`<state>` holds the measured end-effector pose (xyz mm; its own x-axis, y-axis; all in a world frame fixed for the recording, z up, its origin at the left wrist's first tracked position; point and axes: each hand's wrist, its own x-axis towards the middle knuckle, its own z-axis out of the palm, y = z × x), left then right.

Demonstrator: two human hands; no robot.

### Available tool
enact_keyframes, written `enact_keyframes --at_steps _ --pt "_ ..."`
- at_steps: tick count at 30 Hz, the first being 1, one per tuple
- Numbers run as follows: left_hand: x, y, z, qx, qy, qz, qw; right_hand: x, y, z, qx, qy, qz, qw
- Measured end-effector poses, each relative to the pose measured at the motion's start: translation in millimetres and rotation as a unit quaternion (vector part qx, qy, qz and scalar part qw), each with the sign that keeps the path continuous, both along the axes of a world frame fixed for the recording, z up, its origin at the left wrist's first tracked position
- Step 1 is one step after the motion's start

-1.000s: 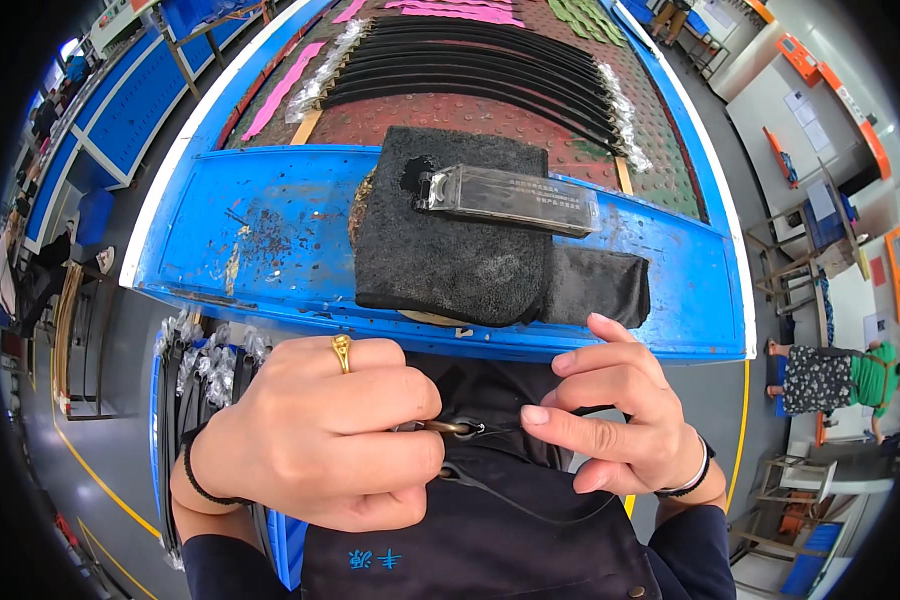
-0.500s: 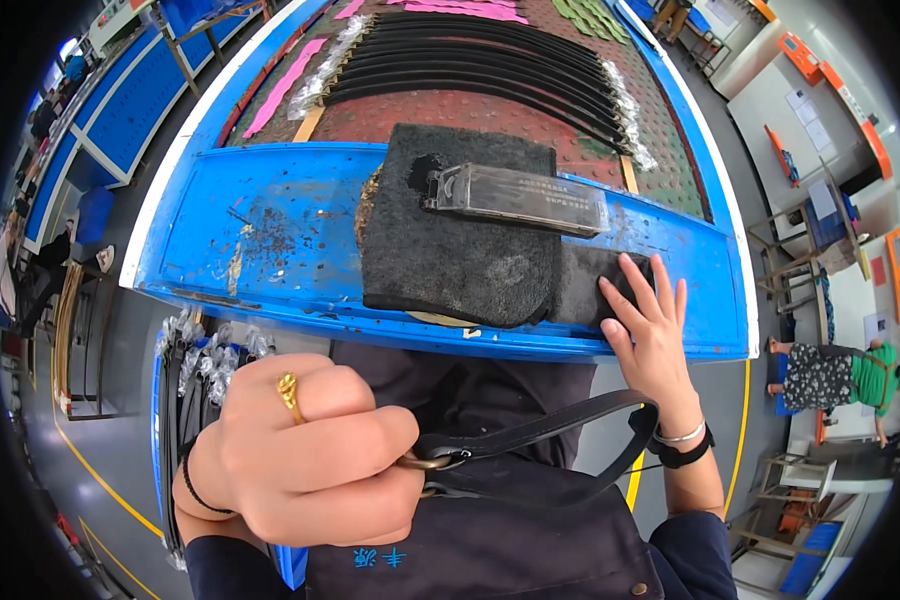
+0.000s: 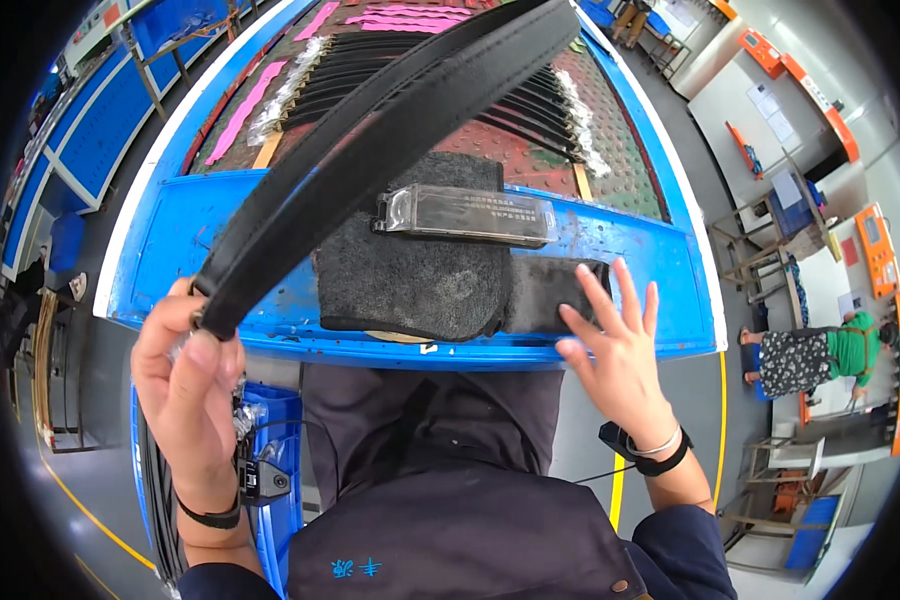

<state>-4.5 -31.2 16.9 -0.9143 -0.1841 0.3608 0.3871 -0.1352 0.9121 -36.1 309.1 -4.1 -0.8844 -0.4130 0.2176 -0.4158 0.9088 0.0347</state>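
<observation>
My left hand (image 3: 195,400) pinches a black leather strap (image 3: 390,165) by its metal-fitted end. The strap loops upward and away to the right, across the worktable (image 3: 205,215). My right hand (image 3: 620,350) has its fingers spread, its fingertips over the right part of a dark pad (image 3: 550,290). Whether they press on it I cannot tell. Left of that pad lies a thick, fuzzy black cloth (image 3: 410,290), with a clear plastic case (image 3: 470,215) on top.
Behind the cloth, a row of black straps (image 3: 360,65) with plastic-wrapped ends lies on a studded mat, near wavy pink strips (image 3: 248,110). A blue bin (image 3: 285,470) and more straps sit below the table at left. Far right, a person in green (image 3: 850,350) stands.
My left hand has moved left and turned, raising the strap from my lap to above the table. My right hand stays near the pad, fingers spread. The view has shifted slightly.
</observation>
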Motion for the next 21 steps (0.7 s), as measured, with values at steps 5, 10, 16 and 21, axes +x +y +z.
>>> enact_keyframes --at_steps 5,10,16,21 --pt "5 -8 -2 0.051 -0.016 0.021 0.998 -32 -16 27 -0.072 0.087 0.028 0.993" --pt "12 -20 -3 0.036 -0.008 0.086 0.996 -76 -34 15 -0.218 -0.041 0.083 0.971" --pt "14 -39 5 -0.07 0.014 0.139 0.988 -75 -41 27 -0.25 -0.09 0.088 0.96" --pt "10 -44 4 -0.086 0.029 0.166 0.982 -56 -51 19 -0.584 -0.143 0.083 0.794"
